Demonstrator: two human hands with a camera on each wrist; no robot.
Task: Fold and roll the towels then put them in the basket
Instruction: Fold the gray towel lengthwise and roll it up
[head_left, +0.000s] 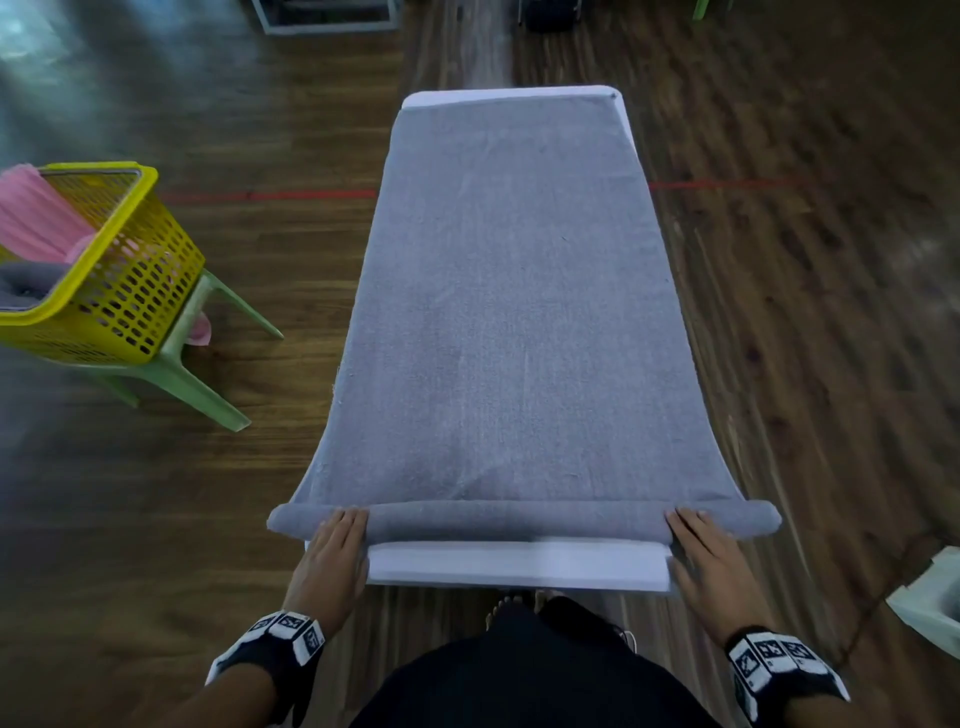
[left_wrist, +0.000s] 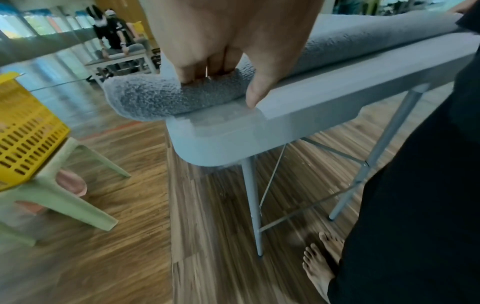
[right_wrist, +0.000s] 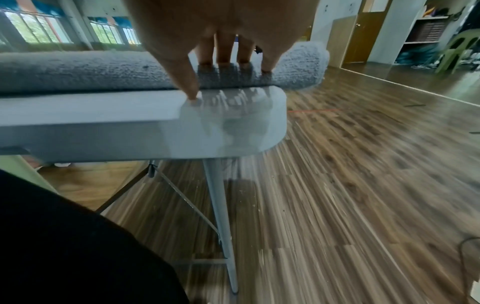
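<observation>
A long grey towel (head_left: 509, 312) lies flat along a white folding table (head_left: 519, 569), covering nearly all of it. Its near end is rolled into a thin roll (head_left: 519, 519) that overhangs both table sides. My left hand (head_left: 332, 551) presses straight fingers on the roll's left end (left_wrist: 166, 96), thumb on the table top. My right hand (head_left: 706, 556) presses the roll's right end (right_wrist: 293, 67) the same way. A yellow basket (head_left: 124, 270) stands at the left on a green stool (head_left: 197, 374), holding a rolled grey towel (head_left: 26, 286) and a pink towel (head_left: 36, 213).
Wood floor surrounds the table, with a red tape line (head_left: 270, 196) across it. A white object (head_left: 930, 603) sits at the right edge. My bare feet (left_wrist: 319, 265) stand beside the table legs (left_wrist: 253, 205). Another person works at a table (left_wrist: 114, 33) far off.
</observation>
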